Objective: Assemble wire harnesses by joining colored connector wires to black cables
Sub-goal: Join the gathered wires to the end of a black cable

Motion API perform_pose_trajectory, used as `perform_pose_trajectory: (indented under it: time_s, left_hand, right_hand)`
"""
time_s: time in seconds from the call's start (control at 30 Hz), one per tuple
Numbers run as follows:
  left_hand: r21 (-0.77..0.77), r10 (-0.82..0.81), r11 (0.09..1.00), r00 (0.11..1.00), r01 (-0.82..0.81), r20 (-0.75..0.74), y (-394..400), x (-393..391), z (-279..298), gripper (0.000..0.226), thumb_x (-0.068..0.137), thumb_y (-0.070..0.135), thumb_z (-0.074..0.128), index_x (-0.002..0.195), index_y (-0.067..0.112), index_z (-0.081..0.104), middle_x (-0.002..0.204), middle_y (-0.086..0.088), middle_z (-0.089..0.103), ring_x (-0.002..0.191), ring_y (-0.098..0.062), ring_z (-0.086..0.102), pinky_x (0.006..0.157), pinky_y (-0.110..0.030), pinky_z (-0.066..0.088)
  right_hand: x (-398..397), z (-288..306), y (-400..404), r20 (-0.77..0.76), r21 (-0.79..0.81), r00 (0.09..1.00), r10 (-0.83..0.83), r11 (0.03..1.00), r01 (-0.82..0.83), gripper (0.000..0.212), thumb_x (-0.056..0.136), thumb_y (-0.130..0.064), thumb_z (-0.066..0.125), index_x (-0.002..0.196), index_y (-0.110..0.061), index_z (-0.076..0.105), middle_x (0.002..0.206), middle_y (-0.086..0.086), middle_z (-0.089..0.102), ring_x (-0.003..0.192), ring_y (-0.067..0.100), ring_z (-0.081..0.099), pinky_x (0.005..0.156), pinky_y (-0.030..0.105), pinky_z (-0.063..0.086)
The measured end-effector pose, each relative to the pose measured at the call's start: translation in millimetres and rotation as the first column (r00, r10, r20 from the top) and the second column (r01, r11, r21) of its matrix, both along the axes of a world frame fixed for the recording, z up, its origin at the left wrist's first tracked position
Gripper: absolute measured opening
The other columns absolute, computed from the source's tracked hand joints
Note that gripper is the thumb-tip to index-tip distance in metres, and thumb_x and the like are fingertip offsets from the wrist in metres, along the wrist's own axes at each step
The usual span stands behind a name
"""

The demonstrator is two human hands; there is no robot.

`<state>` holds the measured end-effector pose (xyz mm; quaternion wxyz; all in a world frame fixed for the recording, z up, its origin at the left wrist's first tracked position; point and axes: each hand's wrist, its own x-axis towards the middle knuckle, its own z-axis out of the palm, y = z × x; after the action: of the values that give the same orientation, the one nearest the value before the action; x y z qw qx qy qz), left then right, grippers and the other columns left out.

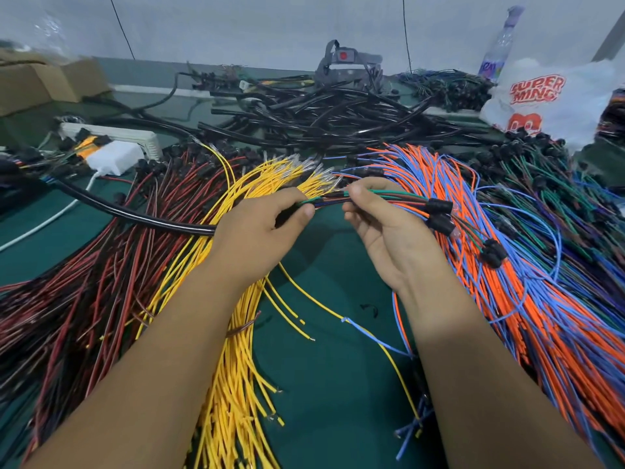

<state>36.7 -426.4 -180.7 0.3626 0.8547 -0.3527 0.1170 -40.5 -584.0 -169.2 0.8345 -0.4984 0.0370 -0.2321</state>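
A black cable (135, 211) is gripped by the left hand (260, 225), whose fingers are curled round its end; the cable runs away toward the left edge of the green table (331, 367). A thin bunch of coloured wires (389, 198) is pinched between the thumb and fingers of the right hand (382, 228). The bunch is stretched between the two hands above the middle of the table, and its wires meet the cable end at the left fingertips. Black connectors (439, 211) are seen on the bunch, just to the right of the right hand.

Under the left forearm a pile of yellow wires (236, 367) is spread from the near edge toward the middle. Red and black wires (101, 282) are laid along the left side. Orange and blue wires (507, 299) are piled on the right side, and green and blue wires (558, 198) lie nearer the right edge. A heap of black cables (321, 120) is kept at the far edge. A white bag (548, 99) with red print and a plastic bottle (500, 45) are placed at the far right corner. A cardboard box (40, 82) stands at the far left corner, and a white charger (115, 159) lies near it.
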Motion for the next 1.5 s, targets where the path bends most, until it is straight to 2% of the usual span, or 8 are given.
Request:
perform_pose_trajectory:
  time_s: [0.27, 0.4, 0.67, 0.87, 1.0, 1.17, 1.33, 1.5]
  left_hand:
    - [0.068, 0.016, 0.997, 0.996, -0.022, 0.087, -1, -2, -1, 0.014, 0.090, 0.044, 0.057, 0.104, 0.045, 0.052, 0.065, 0.018, 0.057, 0.064, 0.004, 0.052, 0.050, -0.022, 0.029]
    - [0.084, -0.012, 0.996, 0.996, 0.005, 0.089, -1, 0, -1, 0.010, 0.092, 0.039, 0.056, 0.101, 0.038, 0.060, 0.065, 0.020, 0.054, 0.063, 0.006, 0.050, 0.049, -0.024, 0.028]
    - [0.000, -0.101, 0.995, 0.989, 0.102, 0.105, -3, -7, 4, 0.026, 0.086, 0.042, 0.052, 0.102, 0.028, 0.068, 0.078, 0.009, 0.067, 0.070, -0.014, 0.058, 0.060, -0.038, 0.048]
    - [0.095, -0.108, 0.991, 0.990, 0.099, 0.090, -4, -4, 2, 0.020, 0.095, 0.038, 0.052, 0.103, 0.026, 0.067, 0.072, 0.007, 0.061, 0.062, -0.009, 0.050, 0.052, -0.032, 0.038]
    - [0.115, -0.138, 0.985, 0.989, 0.132, 0.046, -4, -3, 2, 0.026, 0.100, 0.038, 0.040, 0.096, 0.025, 0.062, 0.070, 0.011, 0.054, 0.071, -0.010, 0.050, 0.054, -0.032, 0.034]
    - [0.084, -0.185, 0.980, 0.982, 0.181, 0.046, -2, -1, 4, 0.037, 0.097, 0.040, 0.034, 0.110, 0.024, 0.064, 0.087, 0.006, 0.063, 0.086, -0.014, 0.048, 0.074, -0.043, 0.042]
    - [0.077, -0.135, 0.989, 0.985, 0.127, 0.106, -2, 3, 4, 0.024, 0.100, 0.032, 0.045, 0.115, 0.030, 0.064, 0.088, 0.003, 0.062, 0.089, -0.018, 0.051, 0.077, -0.045, 0.044]
    - [0.093, -0.088, 0.992, 0.994, 0.082, 0.057, 2, 3, 4, 0.022, 0.099, 0.043, 0.042, 0.102, 0.034, 0.062, 0.087, 0.011, 0.060, 0.086, -0.010, 0.053, 0.068, -0.035, 0.042]
  right_hand:
    - [0, -3, 1, -0.063, -0.160, 0.997, -0.038, 0.987, 0.028, 0.015, 0.089, 0.004, 0.059, 0.081, -0.008, 0.064, 0.071, 0.001, 0.066, 0.060, 0.009, 0.063, 0.060, 0.018, 0.052]
    - [1, -4, 4, -0.063, -0.223, 0.997, 0.032, 0.974, -0.046, 0.018, 0.089, 0.005, 0.058, 0.079, -0.009, 0.064, 0.070, 0.000, 0.066, 0.063, 0.009, 0.063, 0.063, 0.019, 0.052]
    - [1, -6, 6, -0.062, -0.303, 0.998, 0.024, 0.952, -0.042, 0.017, 0.087, 0.005, 0.062, 0.080, -0.009, 0.066, 0.070, 0.001, 0.065, 0.065, 0.010, 0.062, 0.062, 0.020, 0.050]
    - [0, -7, 3, -0.114, -0.380, 0.993, -0.041, 0.925, -0.005, 0.012, 0.084, -0.004, 0.069, 0.079, -0.015, 0.071, 0.078, -0.002, 0.066, 0.074, 0.016, 0.060, 0.065, 0.029, 0.046]
    - [-1, -6, 6, -0.117, -0.409, 0.989, -0.085, 0.912, 0.030, 0.015, 0.086, -0.007, 0.070, 0.077, -0.019, 0.072, 0.080, -0.004, 0.068, 0.076, 0.010, 0.064, 0.061, 0.022, 0.048]
    - [1, -5, 10, -0.268, -0.363, 0.954, -0.135, 0.931, 0.030, 0.011, 0.090, -0.022, 0.067, 0.079, -0.024, 0.068, 0.073, -0.002, 0.069, 0.070, 0.018, 0.063, 0.073, 0.036, 0.048]
    - [0, -1, 13, -0.235, -0.207, 0.972, -0.026, 0.978, -0.024, 0.017, 0.093, -0.012, 0.062, 0.078, -0.019, 0.065, 0.071, 0.002, 0.068, 0.058, 0.011, 0.063, 0.054, 0.018, 0.050]
    - [-1, -2, 11, -0.138, -0.120, 0.990, 0.040, 0.991, -0.057, 0.020, 0.091, 0.004, 0.056, 0.077, -0.009, 0.063, 0.066, 0.001, 0.065, 0.059, 0.010, 0.066, 0.058, 0.017, 0.052]
